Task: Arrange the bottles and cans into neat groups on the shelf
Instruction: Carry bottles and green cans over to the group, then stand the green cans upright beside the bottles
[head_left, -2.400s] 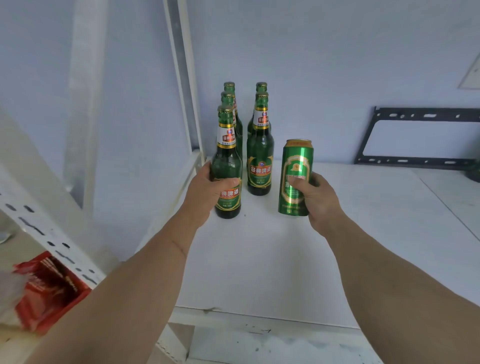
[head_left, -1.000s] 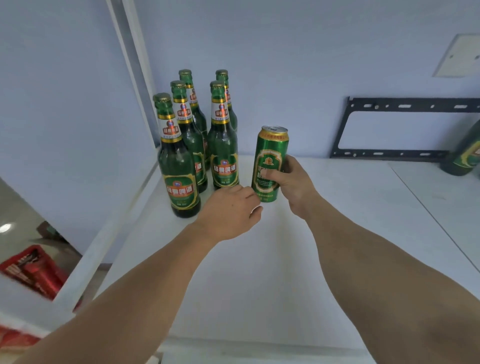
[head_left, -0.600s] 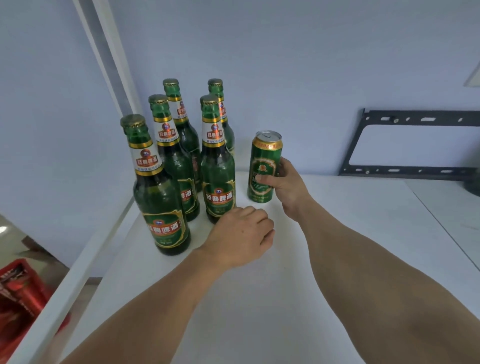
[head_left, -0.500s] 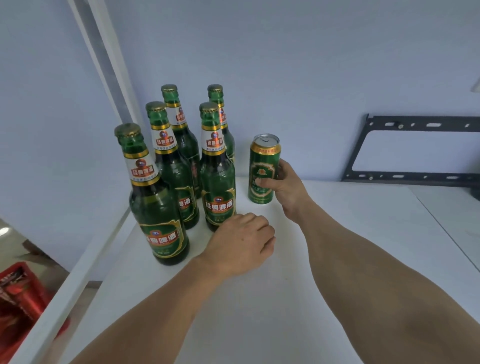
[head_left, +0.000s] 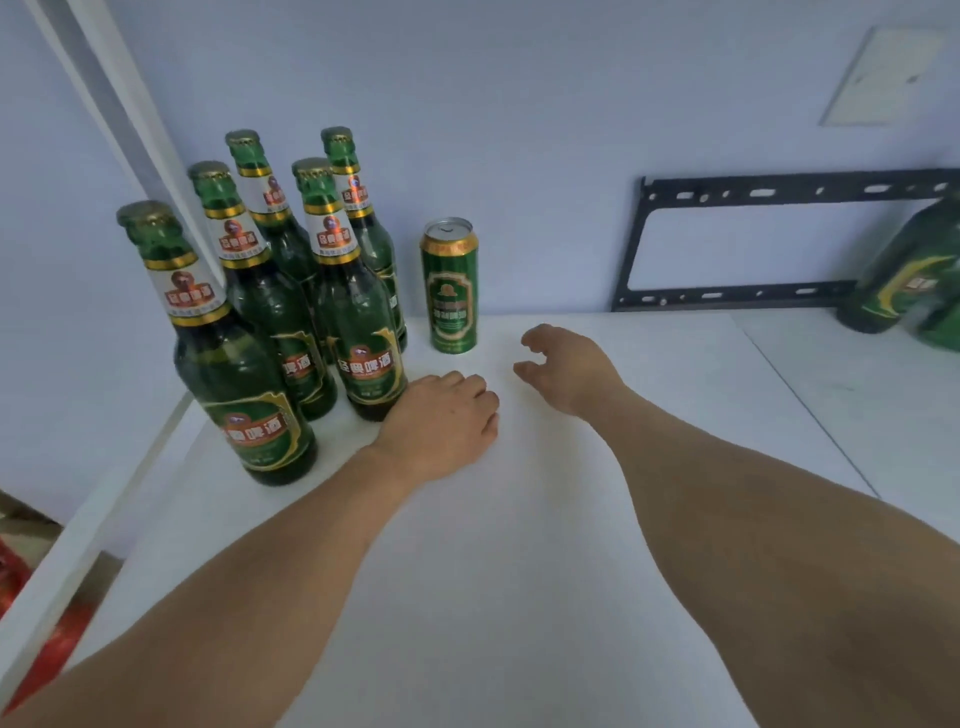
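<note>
Several green glass beer bottles stand in two rows at the back left of the white shelf (head_left: 519, 545); the nearest bottle (head_left: 244, 374) is in front, and another bottle (head_left: 358, 322) stands at the right of the group. A green and gold can (head_left: 450, 288) stands upright just right of the bottles, near the wall. My right hand (head_left: 566, 366) hovers a little right of the can, fingers curled apart, holding nothing. My left hand (head_left: 447, 421) rests knuckles-up on the shelf beside the right-hand bottle's base, fingers curled under, holding nothing.
More green bottles (head_left: 909, 280) lie blurred at the far right edge. A black metal bracket (head_left: 727, 301) leans on the wall behind the shelf. A white upright post (head_left: 119, 119) stands at the left. Red packaging (head_left: 47, 649) lies below the shelf's left edge.
My right hand has let go of the can and drawn back to the right. The can now stands alone beside the bottles. My left hand has stayed by the bottles.
</note>
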